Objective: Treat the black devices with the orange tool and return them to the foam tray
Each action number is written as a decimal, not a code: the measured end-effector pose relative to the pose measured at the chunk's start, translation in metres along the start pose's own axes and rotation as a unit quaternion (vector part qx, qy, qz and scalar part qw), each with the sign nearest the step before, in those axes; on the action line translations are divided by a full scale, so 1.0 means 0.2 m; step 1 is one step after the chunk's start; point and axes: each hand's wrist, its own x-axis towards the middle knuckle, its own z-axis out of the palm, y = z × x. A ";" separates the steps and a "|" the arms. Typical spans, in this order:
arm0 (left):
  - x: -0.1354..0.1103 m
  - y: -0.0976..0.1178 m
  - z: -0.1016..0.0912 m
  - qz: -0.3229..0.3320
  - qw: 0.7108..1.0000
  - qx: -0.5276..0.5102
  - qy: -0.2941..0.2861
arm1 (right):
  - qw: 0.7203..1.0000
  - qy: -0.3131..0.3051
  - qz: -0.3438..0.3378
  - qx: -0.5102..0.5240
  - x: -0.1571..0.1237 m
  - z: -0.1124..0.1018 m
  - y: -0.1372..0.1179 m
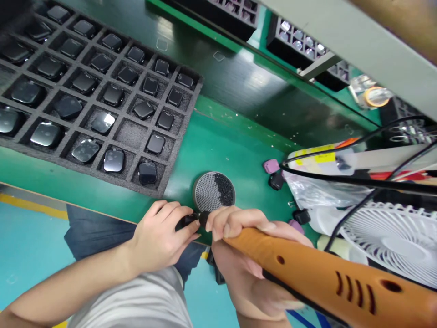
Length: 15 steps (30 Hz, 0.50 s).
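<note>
My right hand (246, 255) is wrapped round an orange electric screwdriver (307, 269), whose dark tip points left. Between the fingers of my left hand (164, 232) is a small black watch case (186, 220), mostly covered by the fingers. The screwdriver's tip meets the case's right side; the exact contact is hidden. Just beyond both hands stands a round grey perforated screw dish (206, 193), with tiny black screws (224, 189) covering its right part. A dark foam tray (131, 134) on the left holds many black watch cases, one per compartment; one compartment near its front right holds none.
A white fan (389, 246) stands at the right, beside clear plastic bags (314, 182). Black cables (362, 182) cross above them. Small pink and black blocks (271, 166) lie on the green bench (239, 136). A grey shelf beam (341, 27) runs overhead at upper right.
</note>
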 end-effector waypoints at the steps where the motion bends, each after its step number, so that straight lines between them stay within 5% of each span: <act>1: 0.00 0.00 0.00 0.001 1.000 0.000 0.000 | 1.000 -0.002 -0.007 0.009 0.00 0.01 0.00; 6: 0.00 0.00 0.00 0.001 1.000 0.012 -0.007 | 0.999 -0.013 -0.016 0.045 0.05 -0.01 0.00; 15: -0.02 -0.03 -0.03 0.052 0.997 -0.002 -0.050 | 0.993 0.078 -0.065 0.066 0.16 -0.05 0.08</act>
